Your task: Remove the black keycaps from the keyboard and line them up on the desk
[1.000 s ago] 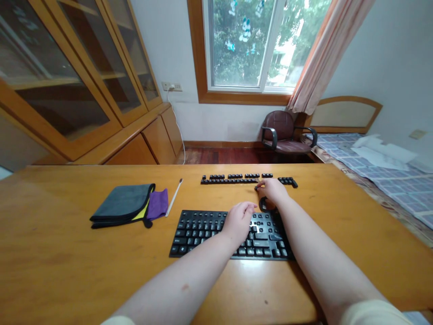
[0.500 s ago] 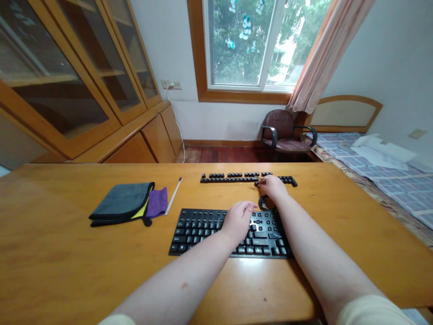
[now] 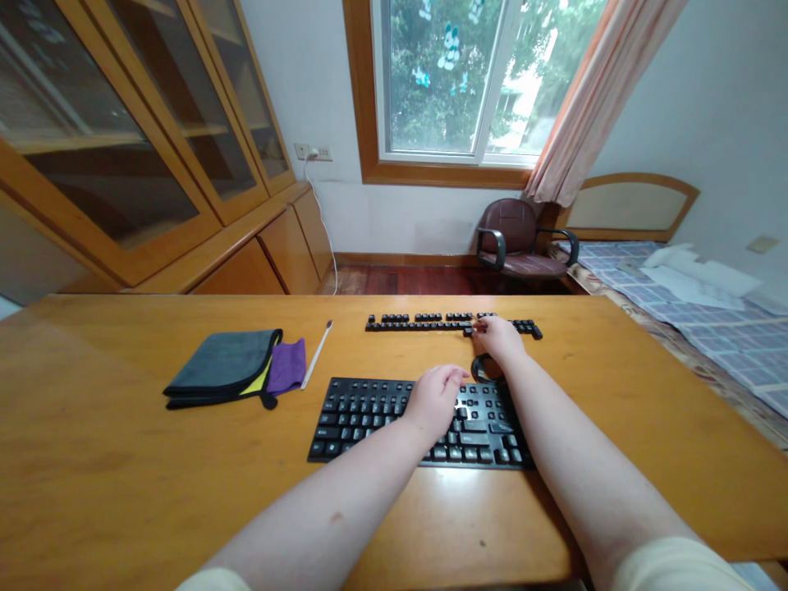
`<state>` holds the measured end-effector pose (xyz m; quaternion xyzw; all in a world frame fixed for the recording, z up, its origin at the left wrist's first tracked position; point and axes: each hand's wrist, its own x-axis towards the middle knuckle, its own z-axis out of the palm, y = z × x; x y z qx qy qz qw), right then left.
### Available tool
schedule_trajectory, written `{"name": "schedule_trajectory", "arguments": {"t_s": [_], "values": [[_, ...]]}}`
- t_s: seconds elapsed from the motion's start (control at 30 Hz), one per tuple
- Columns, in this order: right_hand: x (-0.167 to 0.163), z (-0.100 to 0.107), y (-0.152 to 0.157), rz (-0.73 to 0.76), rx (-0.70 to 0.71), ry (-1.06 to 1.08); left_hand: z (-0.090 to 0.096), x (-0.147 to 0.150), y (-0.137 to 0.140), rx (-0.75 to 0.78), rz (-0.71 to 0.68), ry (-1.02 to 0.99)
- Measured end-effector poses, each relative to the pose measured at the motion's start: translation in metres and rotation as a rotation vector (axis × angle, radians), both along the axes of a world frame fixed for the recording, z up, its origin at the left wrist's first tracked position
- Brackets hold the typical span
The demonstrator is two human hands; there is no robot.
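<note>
A black keyboard (image 3: 360,419) lies on the wooden table, with several keycaps off its upper right part and bare switches showing there. My left hand (image 3: 434,400) rests over its upper middle, fingers curled together; whatever they may hold is hidden. Beyond the keyboard, my right hand (image 3: 501,341) is at the lines of loose black keycaps (image 3: 419,327), thumb and fingertips pinched on a small keycap at the lower line. The hand covers part of those lines. A coiled black cable (image 3: 483,369) sits just under my right wrist.
Left of the keyboard are a folded grey cloth (image 3: 222,361), a purple cloth (image 3: 287,367) and a thin white brush (image 3: 317,355). Past the table's far edge stands a maroon armchair (image 3: 517,238). A bed (image 3: 677,312) is on the right, a glass-door cabinet (image 3: 203,230) on the left.
My right hand's fingertips have shifted very slightly at the keycap line. My left hand keeps its place on the keyboard. The whole view has shifted a little.
</note>
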<state>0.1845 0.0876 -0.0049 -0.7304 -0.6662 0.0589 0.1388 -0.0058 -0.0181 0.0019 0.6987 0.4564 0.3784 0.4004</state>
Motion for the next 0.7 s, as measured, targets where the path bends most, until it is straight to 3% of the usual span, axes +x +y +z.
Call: {"name": "schedule_trajectory", "arguments": {"t_s": [0.7], "values": [[0.0006,0.0011,-0.0011,-0.027,-0.012,0.050,-0.0018,0.0003,0.0006,-0.013,0.009,-0.013]]}}
